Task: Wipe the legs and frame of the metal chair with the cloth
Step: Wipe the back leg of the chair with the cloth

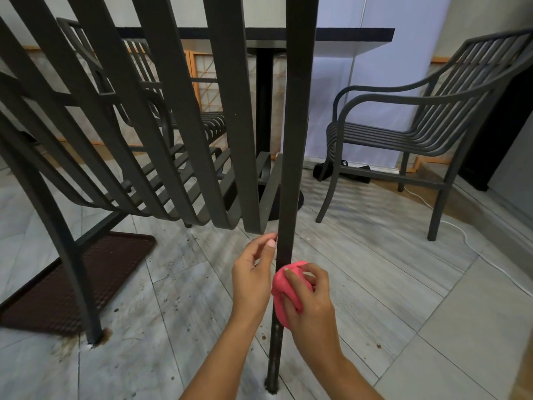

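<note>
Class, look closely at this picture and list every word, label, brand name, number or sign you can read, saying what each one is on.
None: no readable text shows anywhere in this view.
The pink cloth in the right hand is plain.
The chair leg beside the left hand, the table, the other chair and the brown mat carry no visible label or mark.

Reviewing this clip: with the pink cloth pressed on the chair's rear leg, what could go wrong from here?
1. The right hand bunches the cloth on one side of the leg; its far face may stay dirty.
2. The grimy foot below the cloth could get skipped.
3. The left hand only touches the leg with its fingertips, so hard rubbing might shift the chair.
</note>
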`<state>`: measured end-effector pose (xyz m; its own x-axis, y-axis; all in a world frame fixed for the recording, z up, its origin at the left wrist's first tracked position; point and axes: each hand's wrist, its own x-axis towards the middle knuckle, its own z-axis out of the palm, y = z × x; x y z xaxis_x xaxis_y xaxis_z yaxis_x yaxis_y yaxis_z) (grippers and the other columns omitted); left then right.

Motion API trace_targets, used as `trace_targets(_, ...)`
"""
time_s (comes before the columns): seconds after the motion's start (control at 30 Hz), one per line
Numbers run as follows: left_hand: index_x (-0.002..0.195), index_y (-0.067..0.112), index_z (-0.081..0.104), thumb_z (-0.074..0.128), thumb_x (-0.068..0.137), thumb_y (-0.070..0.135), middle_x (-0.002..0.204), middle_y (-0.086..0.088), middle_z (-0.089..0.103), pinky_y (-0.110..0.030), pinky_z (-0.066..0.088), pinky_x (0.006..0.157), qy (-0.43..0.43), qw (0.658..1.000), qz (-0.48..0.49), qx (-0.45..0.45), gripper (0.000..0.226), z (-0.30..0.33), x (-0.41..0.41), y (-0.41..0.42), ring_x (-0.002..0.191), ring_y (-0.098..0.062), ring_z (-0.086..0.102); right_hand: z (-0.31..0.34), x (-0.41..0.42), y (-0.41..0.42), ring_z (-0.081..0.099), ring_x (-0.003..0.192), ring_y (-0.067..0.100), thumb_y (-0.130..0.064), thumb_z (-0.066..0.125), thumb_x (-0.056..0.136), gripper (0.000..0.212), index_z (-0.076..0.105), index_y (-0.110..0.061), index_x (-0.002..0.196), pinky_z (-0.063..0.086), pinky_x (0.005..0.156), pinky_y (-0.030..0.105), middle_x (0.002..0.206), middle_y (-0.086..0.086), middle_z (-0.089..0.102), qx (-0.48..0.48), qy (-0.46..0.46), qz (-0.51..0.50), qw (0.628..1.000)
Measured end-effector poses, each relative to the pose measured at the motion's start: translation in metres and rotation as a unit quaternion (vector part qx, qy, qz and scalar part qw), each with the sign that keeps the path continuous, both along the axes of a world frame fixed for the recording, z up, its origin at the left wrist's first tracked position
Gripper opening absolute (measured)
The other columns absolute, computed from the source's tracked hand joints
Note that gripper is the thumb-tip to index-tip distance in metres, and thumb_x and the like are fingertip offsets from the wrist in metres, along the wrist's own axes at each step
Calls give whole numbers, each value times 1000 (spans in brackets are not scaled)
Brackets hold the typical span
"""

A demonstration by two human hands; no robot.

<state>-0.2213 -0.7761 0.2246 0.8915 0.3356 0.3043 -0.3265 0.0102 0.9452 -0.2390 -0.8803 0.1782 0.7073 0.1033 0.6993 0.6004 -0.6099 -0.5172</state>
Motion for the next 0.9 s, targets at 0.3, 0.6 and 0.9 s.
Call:
trace_targets(0.3,92,40,65,69,82,16,91,23,70,-12,50,72,13,1000,4,-14,26,-12,10,-3,92,2,65,-8,4,-7,57,106,22,-7,70,80,41,59,-7,120,54,86,35,125,9,52,32,15,-40,999)
trace_targets(0.6,87,37,65,70,79,11,84,24,70,-14,54,71,2,1000,2,-11,28,-15,17,2,84,2,67,-24,11,7,55,117,27,-6,63,83,41,58,-2,123,52,88,47,129,15,54,90,18,3,996)
trace_targets(0.9,86,35,67,71,78,11,85,19,72,-18,55,76,-19,999,-6,-25,26,-17,18,1,86,-2,68,-46,7,5,57,114,27,-8,62,82,38,60,-1,120,53,86,48,127,16,56,71,39,-3,997)
